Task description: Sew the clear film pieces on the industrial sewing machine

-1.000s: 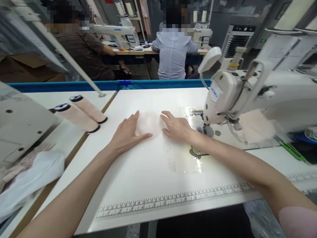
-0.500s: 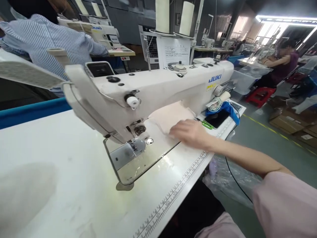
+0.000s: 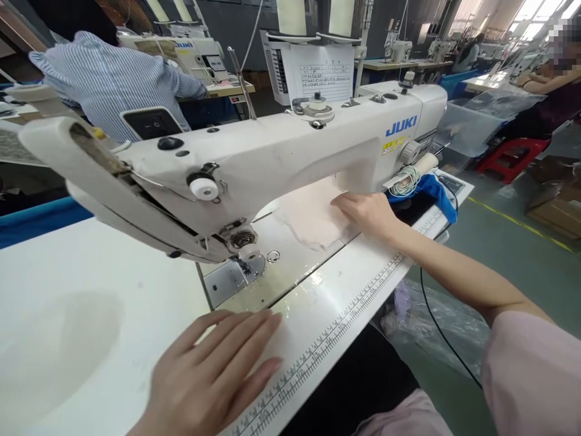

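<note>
Pale pink fabric (image 3: pixel 313 218) lies on the machine bed, partly under the arm of the white sewing machine (image 3: pixel 290 154). At its right side, my right hand (image 3: pixel 370 215) has its fingers bent and pressed together on the fabric; the fingertips are partly hidden. My left hand (image 3: pixel 213 369) is over the white tabletop in front of the needle area, palm down. Its fingers are stretched out and hold nothing. The presser foot (image 3: pixel 245 265) and the metal needle plate (image 3: pixel 224 283) are beyond my left fingertips, with no fabric under the foot.
A ruler strip (image 3: pixel 327 345) runs along the table's front edge. Right of the machine lie a cone of thread (image 3: pixel 424 165), a coil of cord (image 3: pixel 407 181) and blue cloth (image 3: pixel 438 194). A person in a striped shirt (image 3: pixel 104 79) sits behind; a red stool (image 3: pixel 512 158) stands at right.
My left hand has come into view at the bottom. My right hand has shifted right along the fabric, and the green-handled tool beside it is now hidden. The camera view has moved closer.
</note>
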`<action>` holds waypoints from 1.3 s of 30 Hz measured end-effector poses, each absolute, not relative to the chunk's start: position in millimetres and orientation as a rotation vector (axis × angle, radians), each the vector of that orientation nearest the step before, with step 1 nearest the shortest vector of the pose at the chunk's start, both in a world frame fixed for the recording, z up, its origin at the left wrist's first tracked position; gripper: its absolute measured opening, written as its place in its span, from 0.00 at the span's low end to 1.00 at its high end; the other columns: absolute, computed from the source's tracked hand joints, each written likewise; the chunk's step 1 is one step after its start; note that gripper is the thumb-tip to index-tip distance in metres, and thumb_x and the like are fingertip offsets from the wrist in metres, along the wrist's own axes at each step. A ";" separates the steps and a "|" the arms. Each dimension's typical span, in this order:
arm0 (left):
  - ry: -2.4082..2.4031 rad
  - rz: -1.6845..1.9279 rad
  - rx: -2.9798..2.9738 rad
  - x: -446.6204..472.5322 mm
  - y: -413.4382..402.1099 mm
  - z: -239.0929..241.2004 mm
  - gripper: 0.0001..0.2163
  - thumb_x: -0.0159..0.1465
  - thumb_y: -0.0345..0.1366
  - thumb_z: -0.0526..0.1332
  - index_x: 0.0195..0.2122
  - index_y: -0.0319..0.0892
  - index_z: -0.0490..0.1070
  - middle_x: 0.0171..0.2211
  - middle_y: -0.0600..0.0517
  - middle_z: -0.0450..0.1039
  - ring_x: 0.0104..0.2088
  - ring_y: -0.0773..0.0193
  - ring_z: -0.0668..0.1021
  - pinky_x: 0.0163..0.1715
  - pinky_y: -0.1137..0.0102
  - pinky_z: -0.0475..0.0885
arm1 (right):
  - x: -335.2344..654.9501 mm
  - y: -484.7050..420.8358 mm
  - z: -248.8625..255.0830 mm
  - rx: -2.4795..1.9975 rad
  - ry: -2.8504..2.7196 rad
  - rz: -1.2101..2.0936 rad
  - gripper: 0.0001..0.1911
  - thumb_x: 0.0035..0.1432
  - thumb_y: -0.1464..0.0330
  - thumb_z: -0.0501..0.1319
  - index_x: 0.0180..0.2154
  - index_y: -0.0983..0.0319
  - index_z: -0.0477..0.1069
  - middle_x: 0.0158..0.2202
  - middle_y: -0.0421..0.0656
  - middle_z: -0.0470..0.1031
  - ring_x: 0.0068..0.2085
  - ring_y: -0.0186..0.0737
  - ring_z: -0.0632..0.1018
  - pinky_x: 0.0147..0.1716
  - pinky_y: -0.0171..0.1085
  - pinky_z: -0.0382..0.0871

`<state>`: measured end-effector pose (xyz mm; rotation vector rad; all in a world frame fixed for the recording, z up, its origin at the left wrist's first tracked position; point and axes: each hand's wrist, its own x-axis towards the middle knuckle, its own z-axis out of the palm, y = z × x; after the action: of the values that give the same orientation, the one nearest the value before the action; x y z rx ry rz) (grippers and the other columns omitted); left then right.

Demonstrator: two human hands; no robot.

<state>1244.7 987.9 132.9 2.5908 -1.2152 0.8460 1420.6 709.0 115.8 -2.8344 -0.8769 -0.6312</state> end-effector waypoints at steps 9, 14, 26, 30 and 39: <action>-1.208 0.828 2.575 1264.2 944.4 131.7 0.06 0.66 0.31 0.58 0.41 0.37 0.72 0.35 0.50 0.80 0.32 0.63 0.79 0.33 0.66 0.70 | 1423.3 723.6 128.6 -2.885 -0.939 -0.620 0.17 0.63 0.70 0.52 0.50 0.58 0.73 0.49 0.43 0.76 0.37 0.40 0.77 0.22 0.36 0.48; -0.903 0.761 2.640 1253.1 951.8 126.4 0.14 0.65 0.30 0.59 0.53 0.39 0.68 0.43 0.48 0.78 0.42 0.60 0.80 0.40 0.67 0.74 | 1410.3 723.4 136.8 -2.630 -1.039 -0.743 0.16 0.66 0.72 0.48 0.43 0.60 0.75 0.39 0.41 0.79 0.33 0.36 0.76 0.23 0.36 0.52; 0.011 -0.014 2.005 1225.2 944.1 138.3 0.13 0.63 0.42 0.61 0.49 0.49 0.70 0.37 0.51 0.81 0.39 0.56 0.82 0.33 0.66 0.79 | 1328.2 754.6 137.4 -1.730 -0.896 0.217 0.17 0.62 0.56 0.58 0.28 0.61 0.68 0.17 0.34 0.68 0.17 0.26 0.67 0.16 0.29 0.57; 0.179 -0.121 1.805 1230.1 962.0 151.6 0.11 0.62 0.45 0.63 0.30 0.44 0.73 0.28 0.51 0.80 0.29 0.59 0.82 0.36 0.64 0.78 | 1344.3 758.3 121.9 -1.675 -0.620 0.593 0.25 0.60 0.52 0.59 0.20 0.61 0.58 0.12 0.31 0.59 0.12 0.26 0.62 0.12 0.28 0.50; 0.181 -0.011 1.789 1230.3 961.5 159.0 0.15 0.62 0.41 0.64 0.21 0.42 0.65 0.16 0.57 0.69 0.19 0.71 0.70 0.24 0.74 0.67 | 1313.3 767.1 129.9 -1.834 -1.166 -0.012 0.11 0.59 0.62 0.64 0.41 0.61 0.69 0.36 0.40 0.75 0.30 0.30 0.74 0.28 0.31 0.68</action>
<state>1230.3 961.5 159.0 1.7886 0.1806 -0.0112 1313.3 767.1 129.9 -1.8336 -1.1656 -0.0120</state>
